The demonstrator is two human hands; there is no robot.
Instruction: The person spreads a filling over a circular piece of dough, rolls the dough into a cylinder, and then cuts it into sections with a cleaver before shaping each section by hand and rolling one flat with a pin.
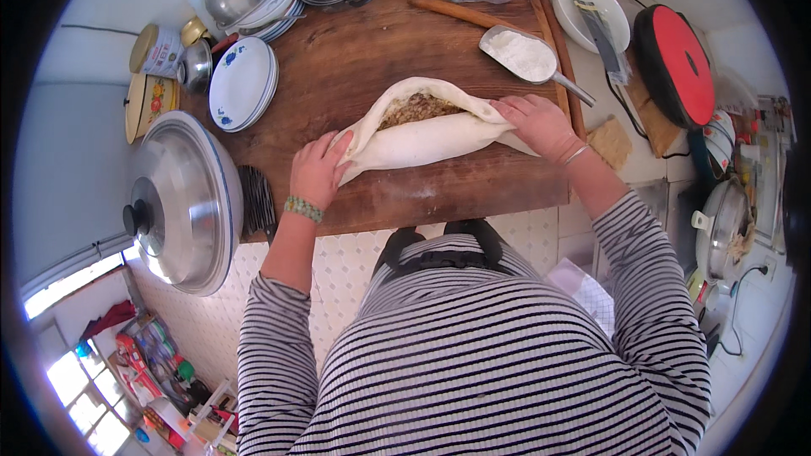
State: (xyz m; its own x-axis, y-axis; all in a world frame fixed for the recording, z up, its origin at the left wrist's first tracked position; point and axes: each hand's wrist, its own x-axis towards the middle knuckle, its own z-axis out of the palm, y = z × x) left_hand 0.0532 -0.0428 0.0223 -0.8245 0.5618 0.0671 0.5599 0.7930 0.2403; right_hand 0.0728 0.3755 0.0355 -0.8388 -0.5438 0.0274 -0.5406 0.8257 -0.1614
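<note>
A long sheet of white dough (421, 142) lies on the wooden board, its near part folded over a brown, crumbly filling (419, 109). The filling shows through a gap between the folded part and the raised far edge. My left hand (319, 164) grips the dough's left end, thumb on top. At the right end my right hand (538, 123) pinches the dough between thumb and fingers. Beyond the right hand, a metal scoop (561, 79) holds white flour (521, 55), beside a wooden rolling pin (453, 11).
Stacked plates (242, 83) and a large basin with a metal lid (184, 202) stand at the left, near a dark-bladed cleaver (256, 199). A white bowl (586, 12) and a red-and-black electric pan (675, 66) are at the right. The wooden board (380, 202) ends just before my body.
</note>
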